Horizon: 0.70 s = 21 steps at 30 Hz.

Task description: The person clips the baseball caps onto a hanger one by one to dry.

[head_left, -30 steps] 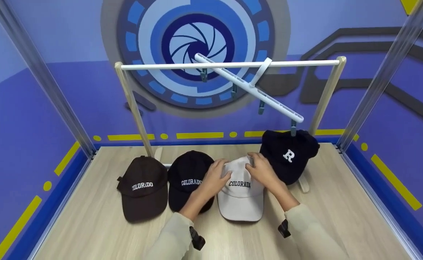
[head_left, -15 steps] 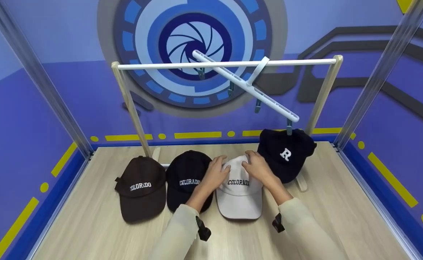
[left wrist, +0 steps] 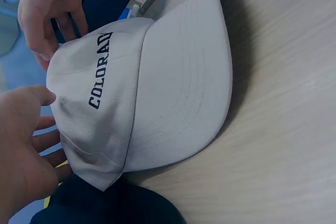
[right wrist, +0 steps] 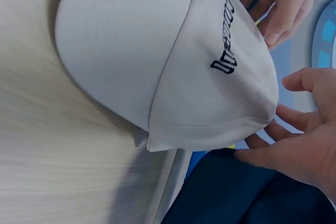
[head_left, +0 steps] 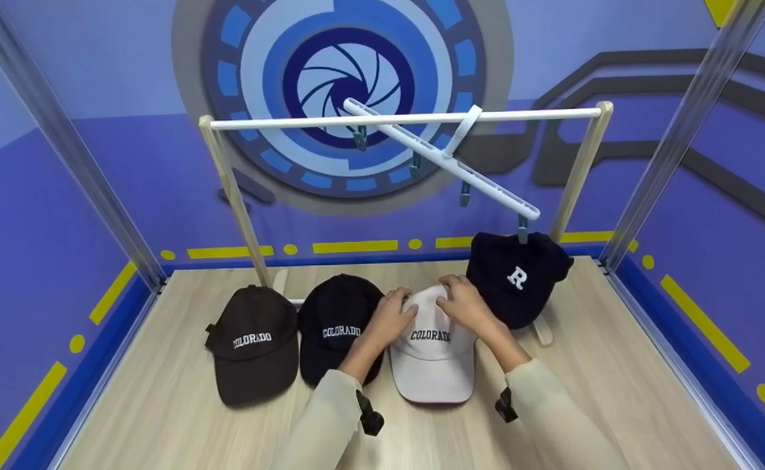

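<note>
A light beige cap (head_left: 432, 339) lettered COLORADO rests on the table, its visor toward the front. My left hand (head_left: 389, 320) lies along the left side of its crown, thumb by the top and fingers spread down the side in the left wrist view. On the crown's other side is my right hand (head_left: 464, 307); its thumb stands apart from the fabric in the right wrist view, with the fingers at the cap's edge. A black COLORADO cap (head_left: 333, 313) sits just left. To the right, a dark cap with a white R (head_left: 519, 281) hangs from a clip (head_left: 523, 230).
A brown cap (head_left: 255, 365) lies at the far left of the wooden table (head_left: 160, 405). Behind the caps stands a rack with a white bar (head_left: 278, 122). A white hanger (head_left: 487, 185) with several clips hangs slanted from it.
The view shifts slightly. Both forearms have drawn a little closer together, while the hands stay at the beige cap's crown. The caps and hanger keep their places.
</note>
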Motion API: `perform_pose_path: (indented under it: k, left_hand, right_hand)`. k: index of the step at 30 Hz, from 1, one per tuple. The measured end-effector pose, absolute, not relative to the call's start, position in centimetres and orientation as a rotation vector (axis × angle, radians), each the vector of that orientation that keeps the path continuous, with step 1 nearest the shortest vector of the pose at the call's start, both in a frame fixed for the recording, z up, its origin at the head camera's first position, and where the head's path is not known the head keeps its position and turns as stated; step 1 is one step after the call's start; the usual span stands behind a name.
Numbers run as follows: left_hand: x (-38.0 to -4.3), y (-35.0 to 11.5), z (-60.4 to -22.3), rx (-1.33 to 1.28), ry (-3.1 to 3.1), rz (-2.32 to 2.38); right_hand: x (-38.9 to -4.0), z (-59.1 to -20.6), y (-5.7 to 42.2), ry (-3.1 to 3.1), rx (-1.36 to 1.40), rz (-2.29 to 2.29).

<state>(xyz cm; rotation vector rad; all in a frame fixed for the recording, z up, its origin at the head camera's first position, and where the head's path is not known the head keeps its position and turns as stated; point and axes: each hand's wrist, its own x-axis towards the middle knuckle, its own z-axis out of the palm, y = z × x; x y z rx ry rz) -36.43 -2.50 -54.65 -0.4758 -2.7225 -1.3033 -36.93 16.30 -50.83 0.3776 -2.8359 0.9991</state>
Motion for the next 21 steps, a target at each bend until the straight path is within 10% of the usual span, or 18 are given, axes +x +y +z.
perform_pose_path:
  k: [21]
  left_hand:
    - [-35.5,-2.5,-55.4,-0.481,-2.608,-1.273]
  right_hand:
    - [-36.8,-51.7,17.4,-2.791,0.457,1.093]
